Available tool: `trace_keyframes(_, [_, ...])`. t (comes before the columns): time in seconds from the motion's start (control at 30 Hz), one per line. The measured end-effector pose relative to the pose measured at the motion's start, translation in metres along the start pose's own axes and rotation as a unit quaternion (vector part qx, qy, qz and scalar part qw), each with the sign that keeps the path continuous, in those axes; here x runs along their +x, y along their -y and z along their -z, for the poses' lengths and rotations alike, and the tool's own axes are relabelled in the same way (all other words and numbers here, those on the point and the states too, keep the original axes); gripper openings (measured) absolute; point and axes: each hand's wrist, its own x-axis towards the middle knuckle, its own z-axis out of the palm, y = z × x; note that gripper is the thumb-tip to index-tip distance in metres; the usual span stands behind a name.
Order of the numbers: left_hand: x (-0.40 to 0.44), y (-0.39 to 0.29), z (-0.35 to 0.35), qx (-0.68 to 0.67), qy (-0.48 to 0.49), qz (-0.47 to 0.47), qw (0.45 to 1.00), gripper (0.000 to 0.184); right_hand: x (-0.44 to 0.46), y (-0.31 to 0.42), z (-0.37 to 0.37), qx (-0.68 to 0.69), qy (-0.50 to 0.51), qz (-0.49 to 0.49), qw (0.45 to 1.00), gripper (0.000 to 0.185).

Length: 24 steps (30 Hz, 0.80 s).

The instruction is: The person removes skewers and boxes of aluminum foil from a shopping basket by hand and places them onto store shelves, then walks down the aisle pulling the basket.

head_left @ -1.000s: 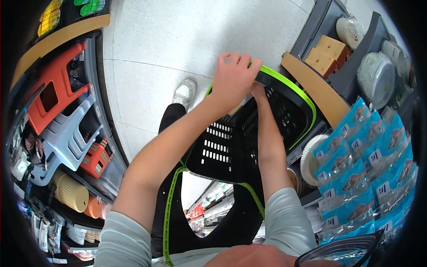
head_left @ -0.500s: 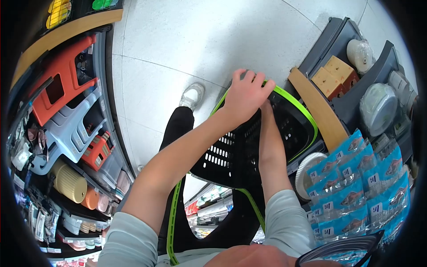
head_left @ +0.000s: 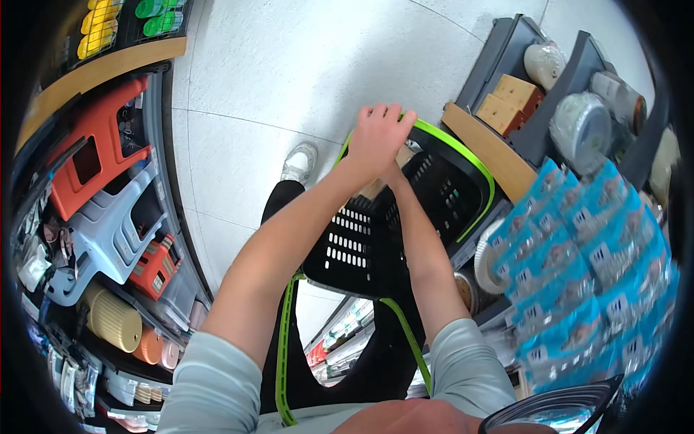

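A black shopping basket with a bright green rim hangs in front of my body, its inside facing up. My left hand lies over the far rim, its fingers curled round the edge. Below and behind it is my right hand, mostly covered by the left one, so its fingers do not show. Something tan shows inside the basket beside my wrists, too hidden to name. A green strap or handle runs down each side of my lap.
Shelves on the left hold a red plastic stool, a light blue stool and a ribbed beige bin. On the right are wooden boxes, wrapped bowls and blue hanging packets. My shoe stands on the floor.
The view has shifted, and the right-hand shelves sit further left. Both hands and the basket rim moved slightly left and up. More of the tan thing inside the basket shows.
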Motion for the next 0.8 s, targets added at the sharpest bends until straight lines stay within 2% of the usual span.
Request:
trace_keyframes(0.07, [-0.001, 0.001, 0.006, -0.002, -0.001, -0.005, 1.0, 0.04, -0.036, 0.012, -0.006, -0.011, -0.008, -0.047, 0.999, 0.027])
trace_keyframes(0.13, [0.003, 0.001, 0.015, -0.062, 0.03, 0.014, 0.998, 0.045, -0.09, 0.058, -0.006, -0.046, -0.024, -0.132, 0.99, 0.03])
trace_keyframes(0.17, [0.002, 0.001, 0.018, -0.068, 0.029, 0.007, 0.997, 0.045, -0.117, 0.073, -0.013, -0.052, -0.067, -0.127, 0.988, 0.029])
trace_keyframes(0.2, [0.002, 0.003, 0.02, -0.081, 0.006, 0.008, 0.997, 0.047, -0.143, 0.099, -0.014, -0.07, -0.068, -0.177, 0.979, 0.03])
trace_keyframes(0.23, [0.001, 0.003, 0.025, -0.093, -0.019, 0.008, 0.995, 0.05, -0.168, 0.087, -0.028, -0.042, -0.096, -0.162, 0.981, 0.032])
trace_keyframes(0.27, [-0.006, 0.0, 0.036, -0.084, 0.016, 0.023, 0.996, 0.056, -0.195, 0.115, -0.027, -0.043, -0.076, -0.225, 0.97, 0.032])
trace_keyframes(0.33, [-0.043, -0.014, 0.056, -0.068, 0.007, 0.027, 0.997, 0.061, -0.242, 0.141, -0.038, -0.03, -0.08, -0.24, 0.967, 0.032])
trace_keyframes(0.37, [-0.071, -0.025, 0.065, -0.049, 0.004, 0.039, 0.998, 0.066, -0.262, 0.146, -0.045, -0.025, -0.089, -0.24, 0.966, 0.033])
trace_keyframes(0.43, [-0.136, -0.045, 0.085, -0.076, 0.068, 0.031, 0.994, 0.074, -0.3, 0.174, -0.049, -0.031, -0.127, -0.221, 0.967, 0.035])
trace_keyframes(0.5, [-0.205, -0.07, 0.117, -0.125, 0.088, 0.055, 0.987, 0.072, -0.334, 0.182, -0.066, -0.006, -0.188, -0.204, 0.961, 0.037])
trace_keyframes(0.57, [-0.274, -0.092, 0.15, -0.185, 0.152, 0.094, 0.966, 0.072, -0.371, 0.206, -0.078, 0.041, -0.239, -0.206, 0.948, 0.038])
trace_keyframes(0.63, [-0.329, -0.114, 0.18, -0.257, 0.225, 0.166, 0.925, 0.073, -0.406, 0.223, -0.09, 0.016, -0.236, -0.233, 0.943, 0.039])
trace_keyframes(0.73, [-0.376, -0.143, 0.23, -0.223, 0.237, 0.117, 0.938, 0.078, -0.457, 0.258, -0.095, 0.116, -0.293, -0.146, 0.938, 0.043])
trace_keyframes(0.8, [-0.388, -0.165, 0.26, -0.197, 0.23, 0.101, 0.948, 0.082, -0.501, 0.284, -0.092, 0.101, -0.289, -0.148, 0.94, 0.042])
